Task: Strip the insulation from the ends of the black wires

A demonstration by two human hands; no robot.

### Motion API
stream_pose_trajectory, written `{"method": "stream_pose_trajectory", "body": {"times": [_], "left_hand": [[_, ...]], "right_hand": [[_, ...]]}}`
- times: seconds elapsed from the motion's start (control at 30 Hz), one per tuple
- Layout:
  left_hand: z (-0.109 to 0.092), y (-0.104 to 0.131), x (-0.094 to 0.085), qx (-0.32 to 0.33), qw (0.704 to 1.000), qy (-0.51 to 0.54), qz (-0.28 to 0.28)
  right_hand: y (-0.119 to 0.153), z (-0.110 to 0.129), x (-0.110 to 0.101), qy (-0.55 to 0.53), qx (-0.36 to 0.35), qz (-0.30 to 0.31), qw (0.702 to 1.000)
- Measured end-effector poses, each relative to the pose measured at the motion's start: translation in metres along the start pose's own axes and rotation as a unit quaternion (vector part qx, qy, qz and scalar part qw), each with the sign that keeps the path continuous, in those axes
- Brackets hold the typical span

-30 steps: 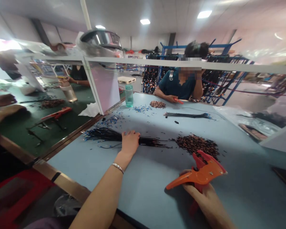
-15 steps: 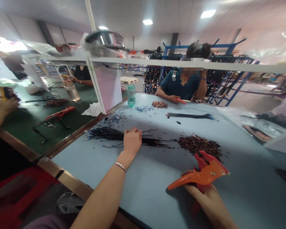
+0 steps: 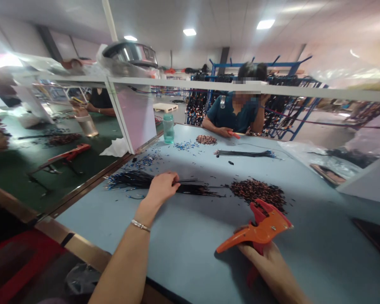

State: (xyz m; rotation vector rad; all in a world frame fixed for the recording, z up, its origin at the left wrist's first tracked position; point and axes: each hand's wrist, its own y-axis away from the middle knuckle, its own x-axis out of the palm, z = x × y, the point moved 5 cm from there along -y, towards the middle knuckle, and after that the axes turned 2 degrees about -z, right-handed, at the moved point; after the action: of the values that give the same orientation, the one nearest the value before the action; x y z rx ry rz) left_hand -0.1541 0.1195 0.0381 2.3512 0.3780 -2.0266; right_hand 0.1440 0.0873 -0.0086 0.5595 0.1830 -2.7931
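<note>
My left hand (image 3: 163, 186) is at the bundle of black wires (image 3: 133, 179), its thumb and fingers pinched together on a wire by the upper side of the bundle. Blue tips show at the bundle's left end. In my right hand (image 3: 269, 257) is an orange and red wire stripper (image 3: 262, 230), its jaws pointing away to the right and its orange handle to the left. Just beyond the tool lies a heap of short black and copper-coloured offcuts (image 3: 258, 192). The pinched fingertips partly hide what they hold.
Blue bits (image 3: 145, 160) are scattered at the back left, near a green bottle (image 3: 168, 128). Across the table (image 3: 190, 236) a co-worker (image 3: 234, 112) sits behind a second wire bundle (image 3: 243, 153). A dark flat object (image 3: 373, 236) lies at the right edge, and a white shelf rail crosses above.
My left hand has moved left along the wire bundle and its fingers have drawn together. My right hand keeps hold of the wire stripper. The view has shifted slightly.
</note>
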Motion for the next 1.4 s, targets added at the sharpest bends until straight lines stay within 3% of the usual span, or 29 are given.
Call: {"method": "stream_pose_trajectory", "body": {"times": [0.17, 0.33, 0.5, 0.83, 1.4], "left_hand": [[0.018, 0.007, -0.001, 0.001, 0.995, -0.019, 0.095], [0.018, 0.008, 0.006, -0.012, 0.989, -0.041, 0.145], [0.015, 0.007, 0.004, -0.010, 0.991, -0.037, 0.125], [-0.002, 0.004, 0.011, 0.082, 0.994, 0.024, 0.066], [-0.001, 0.000, 0.019, 0.093, 0.994, 0.023, 0.061]], "right_hand": [[-0.001, 0.000, 0.001, -0.007, -0.005, 0.007, 1.000], [0.000, -0.002, 0.001, -0.009, 0.002, -0.005, 1.000], [-0.002, -0.006, 0.001, 0.009, -0.003, 0.010, 1.000], [0.000, 0.003, 0.002, 0.005, 0.004, 0.010, 1.000], [-0.003, 0.001, 0.005, 0.012, -0.007, 0.031, 0.999]]}}
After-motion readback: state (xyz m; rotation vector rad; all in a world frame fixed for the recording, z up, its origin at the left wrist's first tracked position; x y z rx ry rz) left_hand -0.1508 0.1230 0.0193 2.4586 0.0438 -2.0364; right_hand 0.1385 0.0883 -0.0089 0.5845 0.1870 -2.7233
